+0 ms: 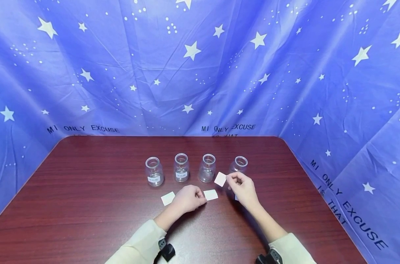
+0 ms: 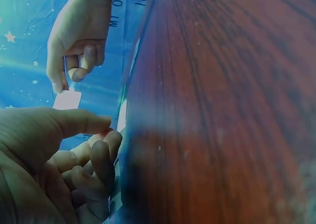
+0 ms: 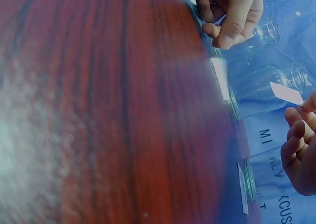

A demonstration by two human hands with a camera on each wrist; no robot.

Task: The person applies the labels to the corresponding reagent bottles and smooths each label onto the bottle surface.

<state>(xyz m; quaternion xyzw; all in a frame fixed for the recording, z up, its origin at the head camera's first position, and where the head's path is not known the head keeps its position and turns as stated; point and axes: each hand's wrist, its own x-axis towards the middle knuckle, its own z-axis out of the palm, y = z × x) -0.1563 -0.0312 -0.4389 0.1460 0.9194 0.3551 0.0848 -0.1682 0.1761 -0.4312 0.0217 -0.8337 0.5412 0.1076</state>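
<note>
My left hand [image 1: 188,198], with thumb and index finger meeting, is at the left edge of a white paper label [image 1: 211,194] low over the table. It seems to pinch that edge. My right hand [image 1: 243,187] pinches another white label [image 1: 221,179] by its corner and holds it up in the air, blank side showing. Behind the hands several clear glass jars stand in a row. The far-left jar [image 1: 154,172] and the second jar [image 1: 181,168] carry printed labels; the third jar [image 1: 207,168] shows none. My right hand partly hides the right-hand jar [image 1: 241,162].
A loose white label [image 1: 168,198] lies on the table left of my left hand. Another slip [image 3: 242,189] lies before the right-hand jar, mostly covered in the head view. The dark red wooden table [image 1: 88,176] meets a blue starry curtain [image 1: 186,73] at the back.
</note>
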